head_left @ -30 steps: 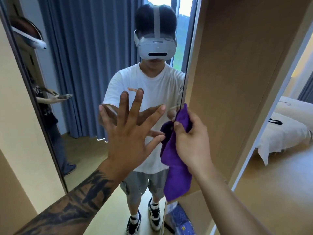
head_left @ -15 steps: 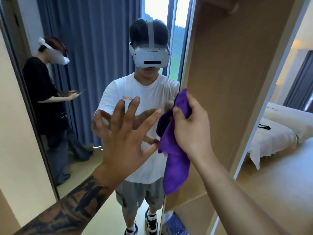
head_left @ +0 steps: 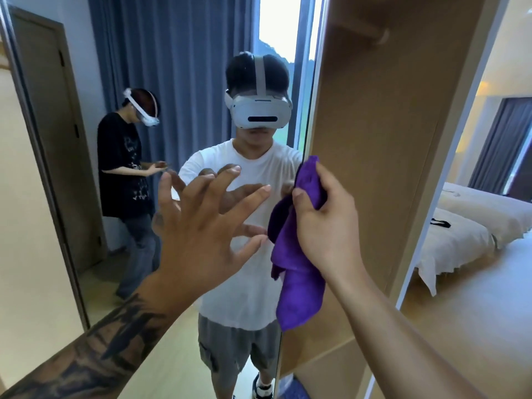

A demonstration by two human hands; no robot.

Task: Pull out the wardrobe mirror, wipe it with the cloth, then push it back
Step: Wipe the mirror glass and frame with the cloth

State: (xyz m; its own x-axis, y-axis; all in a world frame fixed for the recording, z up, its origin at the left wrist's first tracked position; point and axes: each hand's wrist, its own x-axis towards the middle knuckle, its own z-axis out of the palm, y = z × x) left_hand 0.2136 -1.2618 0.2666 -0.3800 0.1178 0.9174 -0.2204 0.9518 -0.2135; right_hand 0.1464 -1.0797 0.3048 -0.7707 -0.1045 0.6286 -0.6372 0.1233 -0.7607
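My left hand (head_left: 198, 226) is up flat against the mirror (head_left: 184, 82), fingers spread wide and straight, tips touching the glass right where they meet their own reflection, so it's not gripping anything, just pressing. My right hand (head_left: 325, 226) has the cloth (head_left: 299, 286), the purple one, bunched up in curled fingers with my thumb clamped over the front of it. The top of the cloth pokes out above my knuckles and the rest hangs down loose below my wrist. That hand sits right at the mirror's right edge, where the glass meets the wardrobe (head_left: 380, 168) panel, and the cloth looks to be touching the glass there, though I can't really tell how much of it is on the mirror versus the edge. The mirror itself stands upright, out of the wardrobe, and fills the left and middle of my view, with its dark frame running down the far left side. In the reflection there's me in a white tee and grey shorts with a white headset, and another person in a black tee beside blue curtains (head_left: 172, 67). Off to the right past the wardrobe is a bed (head_left: 460, 234) with white bedding on a wood floor.
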